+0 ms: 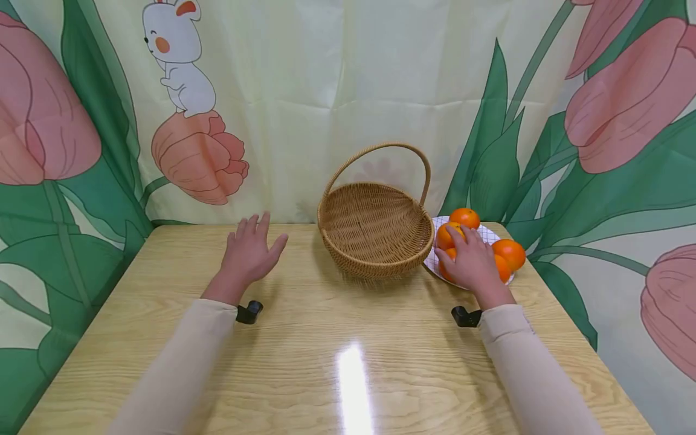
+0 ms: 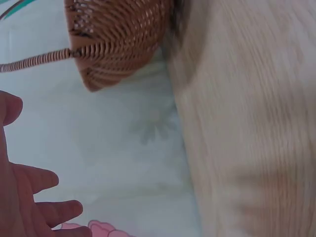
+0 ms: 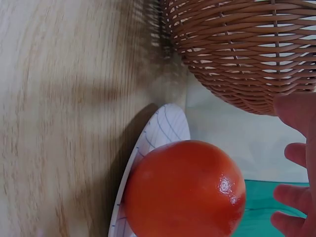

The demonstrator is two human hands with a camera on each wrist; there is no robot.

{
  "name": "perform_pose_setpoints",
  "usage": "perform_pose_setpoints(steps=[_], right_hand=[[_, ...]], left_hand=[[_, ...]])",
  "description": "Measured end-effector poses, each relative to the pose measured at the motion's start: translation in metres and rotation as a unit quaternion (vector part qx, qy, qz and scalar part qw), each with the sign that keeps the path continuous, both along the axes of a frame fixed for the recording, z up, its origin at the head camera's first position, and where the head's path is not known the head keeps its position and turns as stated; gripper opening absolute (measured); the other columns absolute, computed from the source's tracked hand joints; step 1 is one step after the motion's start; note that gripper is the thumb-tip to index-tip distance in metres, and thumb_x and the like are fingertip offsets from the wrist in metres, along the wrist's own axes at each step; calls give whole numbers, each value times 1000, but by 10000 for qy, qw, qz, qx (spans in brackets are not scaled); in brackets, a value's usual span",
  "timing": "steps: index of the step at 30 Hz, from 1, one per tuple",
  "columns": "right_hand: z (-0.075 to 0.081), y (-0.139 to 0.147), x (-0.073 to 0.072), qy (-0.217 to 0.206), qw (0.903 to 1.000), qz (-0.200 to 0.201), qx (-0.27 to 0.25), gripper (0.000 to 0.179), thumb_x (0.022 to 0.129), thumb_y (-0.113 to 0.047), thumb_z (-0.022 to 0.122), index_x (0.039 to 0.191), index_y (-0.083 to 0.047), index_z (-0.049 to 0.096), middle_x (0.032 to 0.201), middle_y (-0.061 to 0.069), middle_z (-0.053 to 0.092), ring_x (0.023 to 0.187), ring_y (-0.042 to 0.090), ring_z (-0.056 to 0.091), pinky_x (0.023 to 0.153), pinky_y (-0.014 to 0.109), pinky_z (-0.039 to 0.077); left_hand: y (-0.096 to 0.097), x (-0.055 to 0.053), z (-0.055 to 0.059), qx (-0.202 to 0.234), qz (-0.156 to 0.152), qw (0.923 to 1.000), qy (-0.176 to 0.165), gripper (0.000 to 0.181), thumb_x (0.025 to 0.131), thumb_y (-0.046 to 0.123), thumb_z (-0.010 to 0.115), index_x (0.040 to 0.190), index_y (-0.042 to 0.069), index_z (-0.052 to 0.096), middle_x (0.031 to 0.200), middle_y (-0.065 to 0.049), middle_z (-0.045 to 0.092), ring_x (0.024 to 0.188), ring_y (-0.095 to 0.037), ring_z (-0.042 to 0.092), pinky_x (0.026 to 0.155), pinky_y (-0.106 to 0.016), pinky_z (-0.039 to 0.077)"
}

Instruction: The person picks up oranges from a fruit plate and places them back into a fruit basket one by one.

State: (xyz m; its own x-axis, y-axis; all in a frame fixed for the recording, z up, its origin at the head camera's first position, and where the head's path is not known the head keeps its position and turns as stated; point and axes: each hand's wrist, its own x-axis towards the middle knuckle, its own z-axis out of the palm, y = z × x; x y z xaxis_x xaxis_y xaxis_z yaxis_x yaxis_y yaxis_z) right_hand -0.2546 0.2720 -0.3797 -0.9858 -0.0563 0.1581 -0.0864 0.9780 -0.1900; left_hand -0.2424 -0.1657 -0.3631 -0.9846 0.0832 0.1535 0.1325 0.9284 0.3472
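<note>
Several oranges (image 1: 509, 254) lie on a white plate (image 1: 490, 233) with a blue line pattern at the table's right side. Over them hovers my right hand (image 1: 472, 261), its fingers spread. In the right wrist view one orange (image 3: 185, 190) fills the lower middle, apart from the fingers at the right edge. Left of the plate stands a brown wicker basket (image 1: 375, 266) with a tall arched handle. My left hand (image 1: 247, 254) is held above the table left of the basket, its fingers extended and gripping nothing.
The pale wooden table (image 1: 304, 338) spreads in front of me, with a bright light reflection on it. A curtain (image 1: 283, 72) printed with tulips and a white rabbit hangs behind and around it. Each wrist carries a small black device (image 1: 250, 312).
</note>
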Motion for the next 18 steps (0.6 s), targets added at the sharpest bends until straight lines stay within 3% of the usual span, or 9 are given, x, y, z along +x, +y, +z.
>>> perform_pose_setpoints(steps=[9, 18], right_hand=[[-7, -1, -2, 112, 9999, 37, -93, 63, 89, -48, 45, 141, -16, 29, 145, 22, 22, 132, 45, 19, 102, 67, 15], [-11, 0, 0, -16, 9999, 20, -107, 68, 88, -52, 45, 142, -14, 26, 145, 24, 21, 132, 44, 19, 103, 66, 16]], left_hand=[[16, 0, -9, 646, -185, 9977, 121, 76, 91, 59, 27, 146, 9, 12, 146, -23, 21, 136, -39, 17, 108, -57, 18], [35, 3, -19, 1255, -158, 9919, 83, 76, 89, 63, 27, 147, 16, 11, 147, -17, 24, 135, -35, 24, 106, -55, 27]])
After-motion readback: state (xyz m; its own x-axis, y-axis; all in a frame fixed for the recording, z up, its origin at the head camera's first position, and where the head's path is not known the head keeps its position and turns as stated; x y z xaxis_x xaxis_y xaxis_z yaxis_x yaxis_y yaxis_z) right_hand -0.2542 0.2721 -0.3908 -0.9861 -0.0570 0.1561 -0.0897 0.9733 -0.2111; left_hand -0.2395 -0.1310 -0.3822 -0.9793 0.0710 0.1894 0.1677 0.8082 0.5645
